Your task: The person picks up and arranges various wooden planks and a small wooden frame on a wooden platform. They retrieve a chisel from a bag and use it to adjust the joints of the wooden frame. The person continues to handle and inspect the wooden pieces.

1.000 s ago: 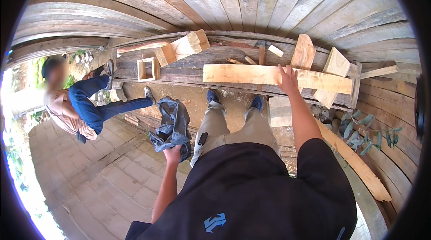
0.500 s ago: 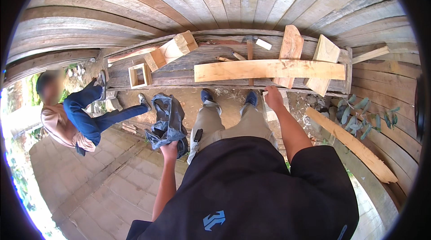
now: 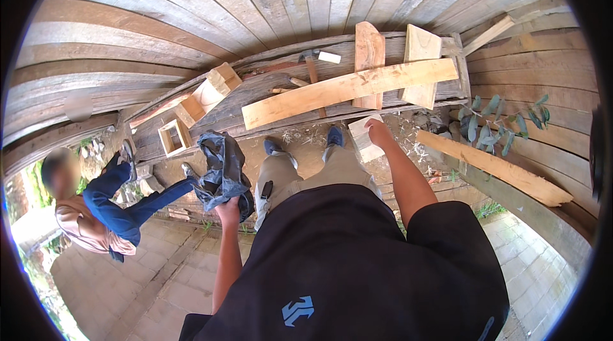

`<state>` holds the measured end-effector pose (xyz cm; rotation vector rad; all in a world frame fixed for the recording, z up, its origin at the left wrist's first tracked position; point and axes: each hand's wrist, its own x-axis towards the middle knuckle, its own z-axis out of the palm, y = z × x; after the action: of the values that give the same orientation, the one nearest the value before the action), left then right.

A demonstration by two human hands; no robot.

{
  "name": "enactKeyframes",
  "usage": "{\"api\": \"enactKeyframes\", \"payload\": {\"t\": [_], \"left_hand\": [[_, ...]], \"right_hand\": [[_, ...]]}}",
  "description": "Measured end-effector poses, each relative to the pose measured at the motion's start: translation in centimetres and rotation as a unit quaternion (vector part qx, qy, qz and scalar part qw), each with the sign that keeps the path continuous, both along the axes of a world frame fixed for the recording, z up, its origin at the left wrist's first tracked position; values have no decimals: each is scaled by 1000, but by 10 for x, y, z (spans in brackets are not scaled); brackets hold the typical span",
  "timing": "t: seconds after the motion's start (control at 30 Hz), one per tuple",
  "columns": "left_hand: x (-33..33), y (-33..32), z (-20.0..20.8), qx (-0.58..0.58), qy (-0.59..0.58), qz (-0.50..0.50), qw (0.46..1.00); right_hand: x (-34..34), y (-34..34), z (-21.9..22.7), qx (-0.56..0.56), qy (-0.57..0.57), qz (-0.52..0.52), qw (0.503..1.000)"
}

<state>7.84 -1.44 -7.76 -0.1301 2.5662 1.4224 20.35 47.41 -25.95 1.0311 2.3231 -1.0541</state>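
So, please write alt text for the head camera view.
Seen from above, a standing person's left hand holds a dark plastic bag while the right hand touches a small wood block. Ahead, a long plank lies on a wooden bench.

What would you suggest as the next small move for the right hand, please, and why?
Probably close the fingers round the small wood block and lift it. The right hand already rests on it by the bench, while the left hand is busy holding the dark bag.

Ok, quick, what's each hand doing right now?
Left hand: closed, holding a dark bag.
Right hand: on a small wood block; grip cannot be told.
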Motion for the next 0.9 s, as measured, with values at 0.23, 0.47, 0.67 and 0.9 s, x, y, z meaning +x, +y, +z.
{"api": "enactKeyframes", "payload": {"t": [0.23,0.47,0.67,0.9], "left_hand": [[-9,4,-10,-31,14,-27,999],[-10,21,-3,19,3,12,1000],[-10,21,5,-15,-46,-7,999],[-15,26,4,-12,-49,-8,999]], "right_hand": [[44,8,-25,-23,16,-14,1000],[36,-3,31,-201,-85,-138,966],[22,-8,28,-66,-26,-14,997],[26,1,-23,45,-64,21,997]]}}
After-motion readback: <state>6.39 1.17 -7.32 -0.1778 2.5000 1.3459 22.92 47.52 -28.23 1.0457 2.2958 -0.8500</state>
